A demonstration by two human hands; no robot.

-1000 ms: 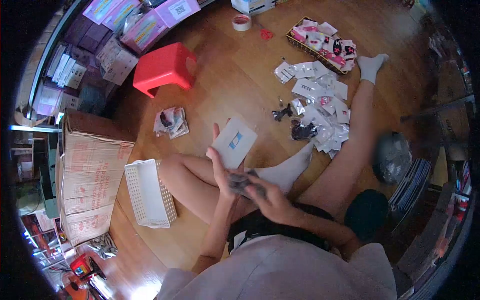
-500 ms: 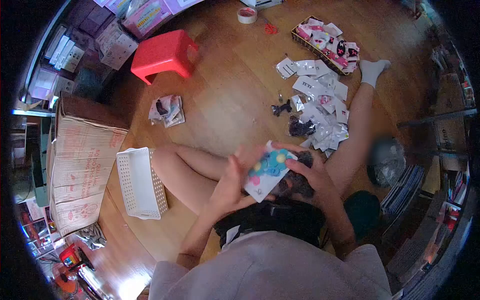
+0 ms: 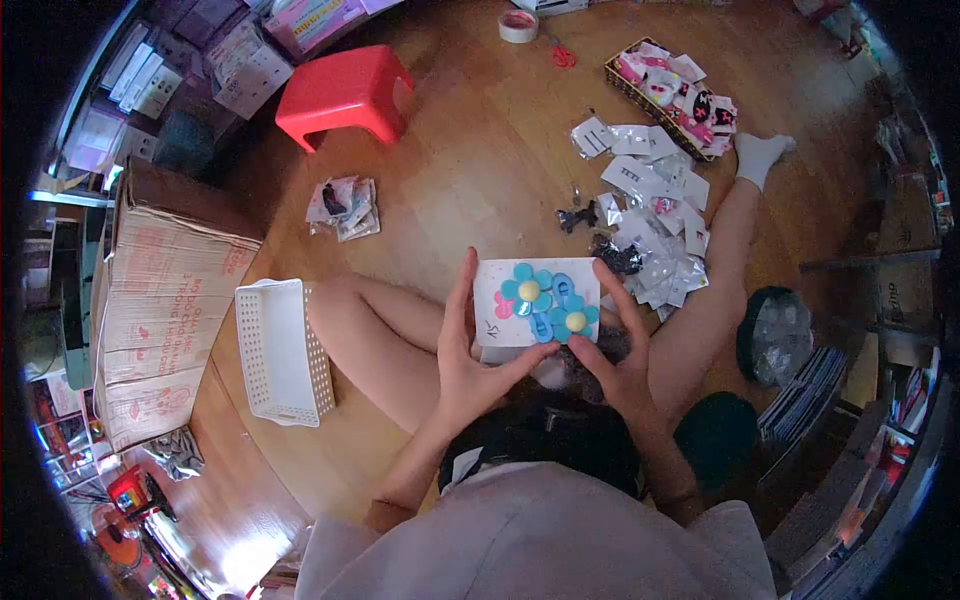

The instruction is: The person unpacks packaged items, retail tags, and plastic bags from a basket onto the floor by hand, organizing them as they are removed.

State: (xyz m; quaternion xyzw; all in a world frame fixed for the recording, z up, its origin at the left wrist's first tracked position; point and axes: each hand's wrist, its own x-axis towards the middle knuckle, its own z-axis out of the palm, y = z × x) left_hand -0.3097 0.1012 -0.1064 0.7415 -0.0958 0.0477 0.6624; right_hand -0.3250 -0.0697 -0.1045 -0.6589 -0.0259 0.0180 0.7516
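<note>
A white card (image 3: 582,275) carrying blue flower hair clips (image 3: 530,291) with yellow centers faces me above my lap. My left hand (image 3: 468,365) grips its left side and lower edge, the thumb along the bottom. On the opposite side, my right hand (image 3: 618,365) holds the right edge with thumb and fingers. A pink flower shape shows at the card's left, above a handwritten mark. Behind my right hand, a dark fuzzy thing (image 3: 590,378) rests in my lap, partly hidden.
Several plastic packets with white cards (image 3: 650,245) lie between my legs, near a full wicker basket (image 3: 640,88). A white plastic basket (image 3: 283,350) and cardboard box (image 3: 180,310) stand left. Farther off are a red stool (image 3: 345,90), tape (image 3: 517,26) and red scissors (image 3: 563,54).
The card has turned from a tilt to nearly level and moved slightly up. My left hand has closed on its left side, where before it was blurred beside it.
</note>
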